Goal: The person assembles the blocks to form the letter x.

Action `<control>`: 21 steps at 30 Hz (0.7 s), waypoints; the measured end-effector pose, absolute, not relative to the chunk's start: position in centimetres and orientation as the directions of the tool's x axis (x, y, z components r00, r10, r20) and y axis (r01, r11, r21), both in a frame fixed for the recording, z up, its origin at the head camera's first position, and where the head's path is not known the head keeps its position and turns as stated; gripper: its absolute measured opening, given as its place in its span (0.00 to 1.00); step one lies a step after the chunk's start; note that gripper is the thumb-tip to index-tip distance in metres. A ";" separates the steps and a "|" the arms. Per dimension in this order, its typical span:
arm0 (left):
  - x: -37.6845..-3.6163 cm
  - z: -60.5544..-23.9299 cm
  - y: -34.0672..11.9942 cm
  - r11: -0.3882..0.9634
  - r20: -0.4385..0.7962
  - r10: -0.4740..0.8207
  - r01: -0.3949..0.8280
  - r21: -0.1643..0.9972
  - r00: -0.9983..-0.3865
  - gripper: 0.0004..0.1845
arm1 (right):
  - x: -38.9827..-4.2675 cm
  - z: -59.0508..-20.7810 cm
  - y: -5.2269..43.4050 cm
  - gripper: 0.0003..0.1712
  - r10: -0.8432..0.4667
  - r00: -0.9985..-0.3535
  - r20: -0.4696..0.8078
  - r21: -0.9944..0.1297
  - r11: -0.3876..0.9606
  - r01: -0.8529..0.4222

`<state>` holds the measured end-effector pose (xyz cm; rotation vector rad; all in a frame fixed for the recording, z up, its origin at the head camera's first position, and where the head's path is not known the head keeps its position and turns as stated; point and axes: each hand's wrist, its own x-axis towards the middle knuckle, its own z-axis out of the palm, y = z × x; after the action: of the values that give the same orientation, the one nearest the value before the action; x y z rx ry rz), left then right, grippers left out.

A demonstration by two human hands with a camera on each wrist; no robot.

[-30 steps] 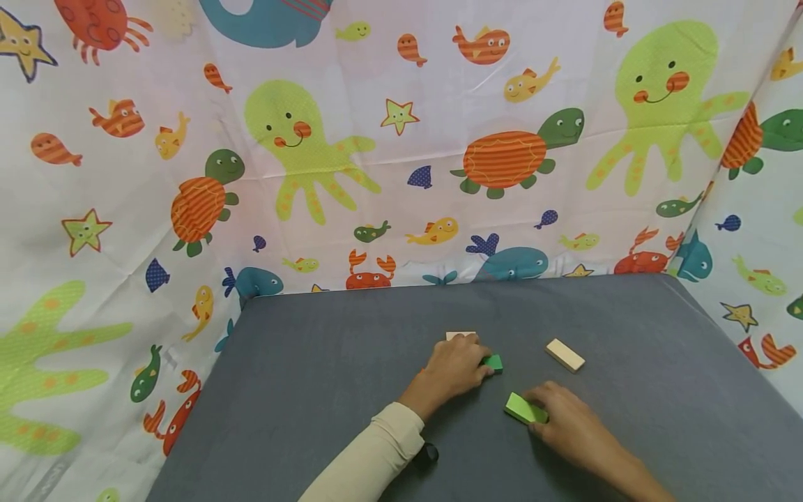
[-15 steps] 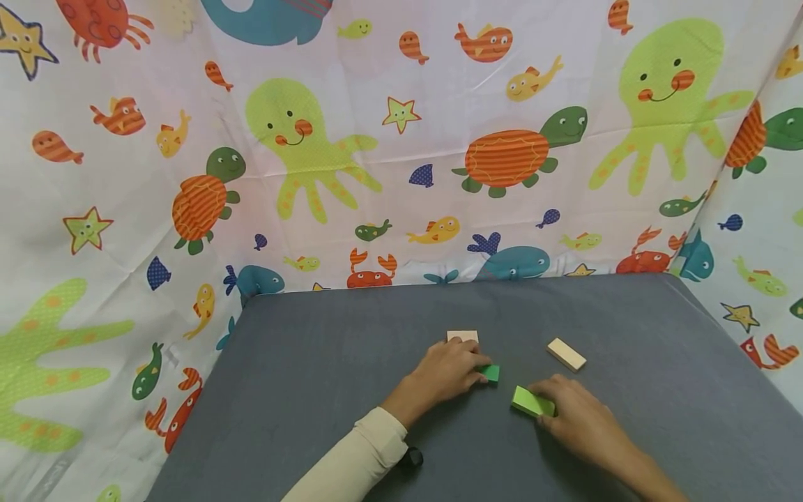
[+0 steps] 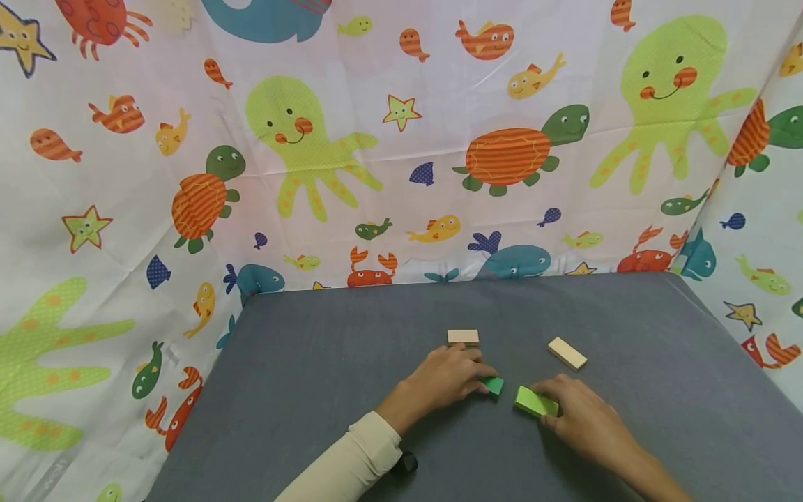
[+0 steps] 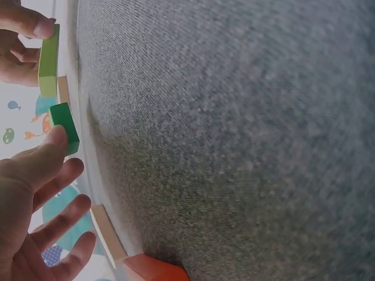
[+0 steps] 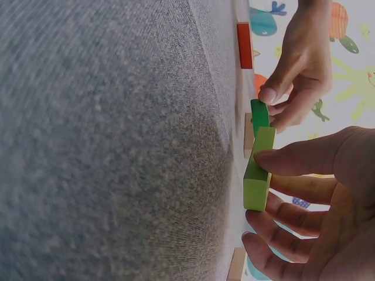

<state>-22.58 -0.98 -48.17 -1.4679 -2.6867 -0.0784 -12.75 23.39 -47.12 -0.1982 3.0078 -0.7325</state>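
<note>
My left hand [image 3: 439, 383] pinches a dark green wooden block [image 3: 493, 386] between thumb and fingers. The thumb presses on that block's face in the left wrist view, the other fingers spread below. To its right, my right hand [image 3: 583, 422] holds a longer light green block [image 3: 535, 402], thumb on one side and fingertips on the other. A narrow gap separates the two green blocks in the head view. Both appear raised off the cloth in the wrist views. A pale wooden block [image 3: 463, 337] lies just beyond the left hand.
A second pale block [image 3: 567, 353] lies beyond the right hand. An orange-red block [image 4: 155, 268] rests on the grey cloth [image 3: 301, 390], hidden behind the left hand in the head view. A sea-animal curtain [image 3: 401, 195] hangs behind the table.
Both hands keep their blocks. The left hand has drifted left and slightly nearer, its green block turning a little. The right hand has shifted slightly right, baring more of the pale block.
</note>
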 end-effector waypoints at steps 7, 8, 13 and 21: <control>-22.6 -47.9 -0.6 0.512 0.075 0.856 0.859 0.022 -0.512 0.19 | -12.7 -47.3 23.5 0.23 -0.138 -0.990 -0.023 -0.456 0.883 -0.112; -22.6 -47.9 -0.6 0.507 0.075 0.859 0.862 0.022 -0.507 0.19 | -12.6 -47.4 23.5 0.23 -0.140 -0.990 -0.019 -0.456 0.882 -0.116; -22.5 -48.0 -0.4 0.499 0.075 0.863 0.866 0.028 -0.500 0.19 | -12.3 -47.8 23.5 0.23 -0.152 -0.988 0.015 -0.466 0.874 -0.141; -22.3 -48.1 -0.1 0.501 0.051 0.862 0.864 0.049 -0.503 0.18 | -12.1 -48.2 23.3 0.22 -0.155 -0.987 0.028 -0.479 0.865 -0.150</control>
<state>-22.32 -0.06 -48.15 -1.5552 -2.7046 -0.1063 -12.07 23.35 -48.18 -0.2472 3.0232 -0.7742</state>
